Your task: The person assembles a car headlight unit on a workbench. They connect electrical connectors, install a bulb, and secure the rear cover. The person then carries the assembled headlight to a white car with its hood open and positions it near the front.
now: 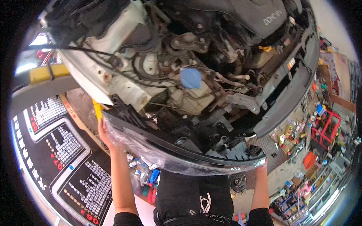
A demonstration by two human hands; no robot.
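Note:
I stand at the open engine bay of a car and hold a long headlight unit [169,160], which has a clear lens, a black housing and thin plastic film over it. It lies across the front of the bay, over a gap in the bodywork. My left hand [103,132] grips its left end beside a yellow strip [97,110]. My right hand [261,165] holds its right end and is mostly hidden behind the housing. Just above the unit sits a white reservoir with a blue cap [190,78].
The grey front crossmember [286,94] curves along the right of the bay, and the dark engine cover [256,17] lies at the top. A black printed mat [56,150] lies on the floor at left, with bottles [145,174] near my legs. A red rack [328,128] and cluttered shelves stand at right.

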